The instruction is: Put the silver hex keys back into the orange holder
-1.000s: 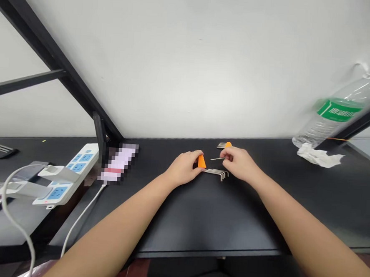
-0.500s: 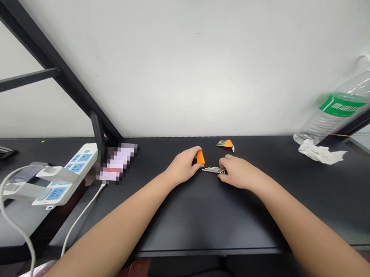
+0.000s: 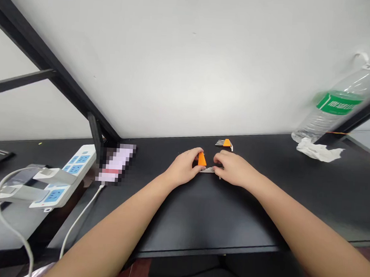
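Pinching an orange holder (image 3: 202, 159) beside hex keys (image 3: 207, 170) on a desk (image 3: 205, 223), the left hand (image 3: 185, 167) faces the right hand (image 3: 235, 168), whose grip is unclear; behind, a second holder (image 3: 227, 142) contains more keys (image 3: 220, 143).

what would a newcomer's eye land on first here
Probably the bright orange holder in the left hand, mid-view, with the right hand at the metal hex keys beside it. Next, likely the clear bottle with its green label at far right, then the white power strip at left.

Bright wall (image 3: 195, 80); soft sheen on black tabletop (image 3: 205, 219).
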A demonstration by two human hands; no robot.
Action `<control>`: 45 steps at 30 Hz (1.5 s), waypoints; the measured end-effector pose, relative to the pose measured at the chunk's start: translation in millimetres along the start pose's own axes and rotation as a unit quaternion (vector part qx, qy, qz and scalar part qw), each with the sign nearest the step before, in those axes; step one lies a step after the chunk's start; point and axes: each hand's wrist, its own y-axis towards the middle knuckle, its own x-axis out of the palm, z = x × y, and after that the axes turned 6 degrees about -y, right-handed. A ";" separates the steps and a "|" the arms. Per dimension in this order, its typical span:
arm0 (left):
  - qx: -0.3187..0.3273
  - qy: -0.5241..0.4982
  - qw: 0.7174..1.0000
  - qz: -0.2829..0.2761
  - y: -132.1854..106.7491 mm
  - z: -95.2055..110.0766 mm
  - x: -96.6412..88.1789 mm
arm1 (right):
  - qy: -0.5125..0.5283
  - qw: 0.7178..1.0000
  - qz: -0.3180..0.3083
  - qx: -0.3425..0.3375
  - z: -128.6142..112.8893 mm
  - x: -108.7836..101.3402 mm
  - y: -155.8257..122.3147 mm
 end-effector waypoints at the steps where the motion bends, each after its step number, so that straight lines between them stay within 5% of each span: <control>1: 0.010 -0.008 1.000 -0.005 -0.9 2.9 -0.1 | 0.022 0.999 0.026 -0.011 -0.5 0.7 1.2; 5: 0.042 -0.028 0.999 -0.018 -3.8 14.0 0.0 | 0.106 0.988 0.098 -0.059 -6.9 5.5 6.4; 10: 0.038 -0.044 0.998 -0.022 -5.5 19.6 -0.7 | 0.153 0.980 0.122 -0.029 -14.2 5.9 7.1; 23: 0.052 0.046 0.998 -0.013 -2.3 13.0 -0.1 | 0.034 0.989 0.146 0.022 -11.7 4.9 8.0; 28: 0.026 0.109 0.994 0.000 -0.4 -1.2 0.7 | 0.103 0.983 0.076 0.129 2.8 -12.4 7.6; 33: 0.002 0.103 0.995 0.002 0.6 -3.9 0.2 | 0.092 0.965 -0.146 0.200 24.0 -25.6 7.5; 35: 0.000 0.103 0.995 0.003 0.9 -3.0 0.1 | 0.054 0.964 -0.177 0.190 29.6 -27.1 7.8; 45: 0.005 0.098 0.995 0.008 0.5 -5.5 1.3 | -0.006 0.995 -0.099 0.000 4.1 -9.5 0.6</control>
